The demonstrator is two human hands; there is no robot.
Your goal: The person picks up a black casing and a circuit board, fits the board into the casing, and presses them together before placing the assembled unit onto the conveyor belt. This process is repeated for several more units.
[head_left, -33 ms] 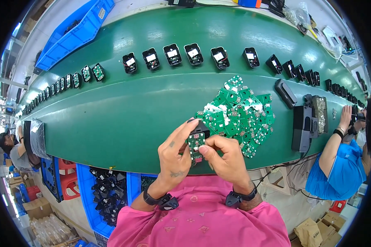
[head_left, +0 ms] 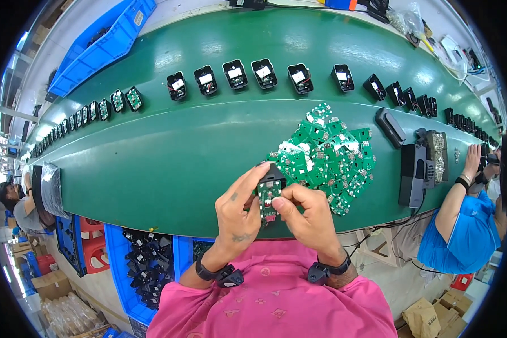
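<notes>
My left hand [head_left: 235, 214] is closed around a small black plastic housing [head_left: 274, 173], held just over the table's near edge. A green circuit board [head_left: 268, 190] lies against the housing's open face, with a pinkish-red connector [head_left: 270, 217] at its lower end. Closed at the board's right side, my right hand [head_left: 312, 217] presses its thumb on the board; its other fingers are partly hidden. Just beyond my hands spreads a loose heap of green circuit boards [head_left: 338, 158].
Black housings [head_left: 265, 74] with white labels stand in a row across the green table [head_left: 152, 146]; board-fitted ones [head_left: 117, 101] continue left. To the right are a black device [head_left: 412, 177] and a co-worker's arm [head_left: 456, 194]. A blue bin [head_left: 115, 270] of black parts sits below left.
The housing and board have tilted slightly in my hands, so more of the black housing's top end shows. Both hands keep nearly the same place.
</notes>
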